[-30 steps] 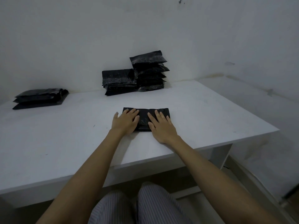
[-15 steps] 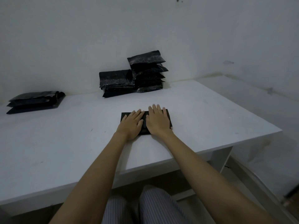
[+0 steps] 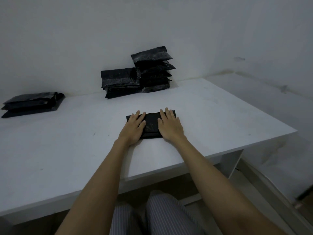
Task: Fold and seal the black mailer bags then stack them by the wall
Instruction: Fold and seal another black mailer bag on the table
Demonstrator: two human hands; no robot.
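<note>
A folded black mailer bag [image 3: 151,123] lies flat on the white table [image 3: 220,119], near its front middle. My left hand [image 3: 133,128] presses flat on the bag's left part, fingers straight. My right hand [image 3: 169,125] presses flat on its right part, fingers straight too. A strip of the bag shows between the two hands. Against the back wall stand two stacks of folded black mailer bags: a lower one [image 3: 120,83] and a taller one [image 3: 154,70] right beside it.
A low pile of flat black bags [image 3: 32,104] lies at the table's far left. The table's right edge runs close to a white wall. My striped trouser legs [image 3: 152,216] show under the front edge.
My hands, side by side at the bag's middle half a second ago, have slid apart toward its left and right ends. The bag has stayed in place.
</note>
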